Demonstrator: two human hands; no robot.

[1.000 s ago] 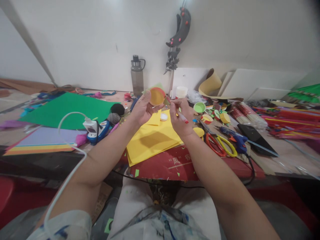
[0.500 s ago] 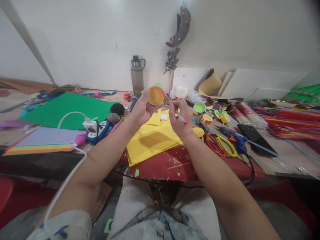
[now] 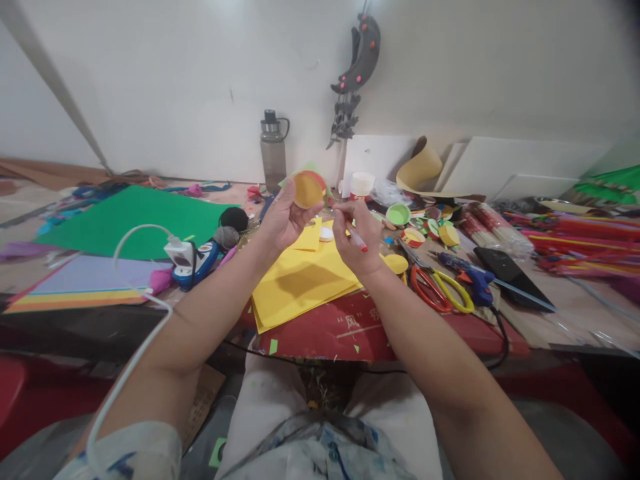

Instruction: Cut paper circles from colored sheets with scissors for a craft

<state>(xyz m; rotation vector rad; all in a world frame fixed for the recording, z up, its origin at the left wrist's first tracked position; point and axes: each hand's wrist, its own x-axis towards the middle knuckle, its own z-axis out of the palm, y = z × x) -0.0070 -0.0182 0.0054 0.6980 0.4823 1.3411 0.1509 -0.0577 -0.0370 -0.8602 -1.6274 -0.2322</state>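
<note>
My left hand (image 3: 286, 217) is closed around a small round cup piece (image 3: 309, 189), yellow inside with a red rim. Behind it shows a bit of light green paper (image 3: 311, 168), which appears to be held along with it. In my right hand (image 3: 359, 233) is a pen (image 3: 358, 240) with a red end, its tip side toward the cup piece. Whether the tip touches is hard to make out. Below both hands lie yellow sheets (image 3: 305, 287) and a small white disc (image 3: 326, 234).
On the right are scissors (image 3: 430, 288), a blue glue gun (image 3: 475, 280), a black phone (image 3: 515, 280) and cut cup pieces (image 3: 399, 214). Green sheet (image 3: 145, 220), yarn balls (image 3: 233, 219) and a charger (image 3: 183, 257) with a white cable lie left. A bottle (image 3: 273, 157) stands behind.
My left hand has shifted slightly left and tilted the cup piece a little. My right hand has moved slightly left and down, still holding the pen.
</note>
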